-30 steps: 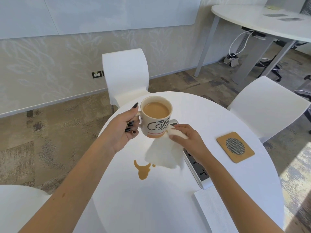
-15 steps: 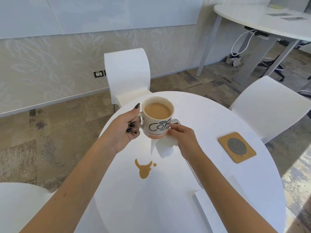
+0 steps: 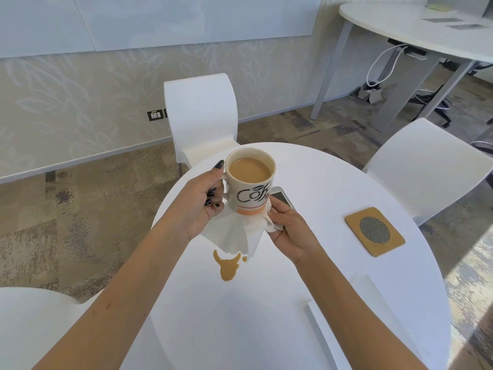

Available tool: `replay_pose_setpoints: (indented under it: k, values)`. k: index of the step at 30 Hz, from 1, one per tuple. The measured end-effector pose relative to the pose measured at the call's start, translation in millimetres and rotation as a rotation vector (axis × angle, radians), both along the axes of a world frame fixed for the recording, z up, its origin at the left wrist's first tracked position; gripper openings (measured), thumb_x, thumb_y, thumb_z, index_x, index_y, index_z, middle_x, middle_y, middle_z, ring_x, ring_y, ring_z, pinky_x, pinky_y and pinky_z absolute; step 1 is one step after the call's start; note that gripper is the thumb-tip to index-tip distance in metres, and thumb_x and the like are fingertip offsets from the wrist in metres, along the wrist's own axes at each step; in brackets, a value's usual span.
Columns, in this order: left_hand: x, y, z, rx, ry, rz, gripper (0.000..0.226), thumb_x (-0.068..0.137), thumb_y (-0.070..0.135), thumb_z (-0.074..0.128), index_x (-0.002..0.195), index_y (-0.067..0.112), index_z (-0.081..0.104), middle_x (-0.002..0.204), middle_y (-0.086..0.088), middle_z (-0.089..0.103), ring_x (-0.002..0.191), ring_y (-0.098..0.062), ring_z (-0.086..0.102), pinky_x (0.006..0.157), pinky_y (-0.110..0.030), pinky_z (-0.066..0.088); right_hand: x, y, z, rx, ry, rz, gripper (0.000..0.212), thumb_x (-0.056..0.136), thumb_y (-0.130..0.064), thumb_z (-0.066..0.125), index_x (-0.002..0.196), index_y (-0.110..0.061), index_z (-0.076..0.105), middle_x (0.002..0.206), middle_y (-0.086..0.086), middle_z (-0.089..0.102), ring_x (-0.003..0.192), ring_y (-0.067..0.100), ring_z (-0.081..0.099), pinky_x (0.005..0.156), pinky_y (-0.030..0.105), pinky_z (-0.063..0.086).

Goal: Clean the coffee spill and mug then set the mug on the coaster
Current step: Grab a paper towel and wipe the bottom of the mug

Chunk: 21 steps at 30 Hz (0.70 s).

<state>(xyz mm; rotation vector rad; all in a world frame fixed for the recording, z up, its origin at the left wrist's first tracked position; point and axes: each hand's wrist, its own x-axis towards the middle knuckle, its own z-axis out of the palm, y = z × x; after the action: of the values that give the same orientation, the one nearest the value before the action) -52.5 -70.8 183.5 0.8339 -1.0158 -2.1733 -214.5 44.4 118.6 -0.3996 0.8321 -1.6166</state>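
The mug (image 3: 250, 182), cream w/ dark lettering and an orange band near its base, is full of milky coffee and held upright above the round white bench (image 3: 306, 276), off the surface. Left hand (image 3: 200, 202) grips the mug handle, fingers curled thru it, thumb up by the rim. Right hand (image 3: 289, 229) pinches a white tissue (image 3: 234, 233) against the mug's base; the tissue is bunched under the mug and hangs down in folds. Just below the tissue's lower edge, the coffee spill (image 3: 229, 265) sits on the bench as a tan puddle w/ small drips at its top; can't tell if tissue touches it. Right of the mug, well apart, lies the coaster (image 3: 374, 231), a square wooden one w/ a round mesh centre, nothing on it. Behind the mug's right side, a white phone-like device (image 3: 282, 197) lies flat, partly hidden. White chairs (image 3: 200, 113) stand round the bench.
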Motion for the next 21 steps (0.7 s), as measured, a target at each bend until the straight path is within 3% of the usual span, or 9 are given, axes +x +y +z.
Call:
replay_pose_setpoints:
  k: [4, 9, 17, 21]
  values:
    - [-2.2, -1.9, -1.1, -0.006, 0.002, 0.028, 0.028, 0.091, 0.027, 0.062, 0.064, 0.025, 0.055, 0.054, 0.01, 0.033, 0.045, -0.007, 0.026, 0.042, -0.015, 0.031, 10.3, 5.0, -0.6, 0.01, 0.007, 0.019, 0.045, 0.088, 0.014, 0.035, 0.131, 0.006, 0.048, 0.126, 0.019, 0.057, 0.111, 0.025, 0.06, 0.093, 0.026, 0.051]
    - [-3.4, 1.0, -3.2, -0.014, -0.022, 0.023, 0.027, 0.092, 0.025, 0.059, 0.066, 0.024, 0.054, 0.054, 0.009, 0.033, 0.047, -0.008, 0.025, 0.043, -0.016, 0.03, 22.7, 8.0, -3.8, 0.032, -0.042, 0.02, 0.038, 0.089, 0.013, 0.039, 0.123, 0.007, 0.054, 0.112, 0.014, 0.069, 0.103, 0.022, 0.066, 0.088, 0.025, 0.054]
    - [-2.9, 11.1, -2.2, -0.047, -0.069, -0.018, 0.023, 0.095, 0.025, 0.053, 0.073, 0.023, 0.048, 0.054, 0.01, 0.033, 0.047, -0.007, 0.025, 0.045, -0.016, 0.032, 43.9, 2.2, -4.2, 0.036, -0.308, -0.015, 0.036, 0.078, 0.011, 0.046, 0.108, 0.006, 0.065, 0.105, 0.018, 0.071, 0.095, 0.023, 0.07, 0.078, 0.024, 0.057]
    - [-1.5, 12.6, -0.4, -0.048, -0.111, -0.028, 0.024, 0.095, 0.026, 0.053, 0.072, 0.022, 0.046, 0.054, 0.009, 0.033, 0.048, -0.008, 0.025, 0.046, -0.017, 0.031, 42.9, 3.0, -1.5, 0.039, -0.393, -0.005, 0.044, 0.078, 0.011, 0.044, 0.12, 0.01, 0.055, 0.116, 0.022, 0.066, 0.104, 0.028, 0.066, 0.091, 0.031, 0.054]
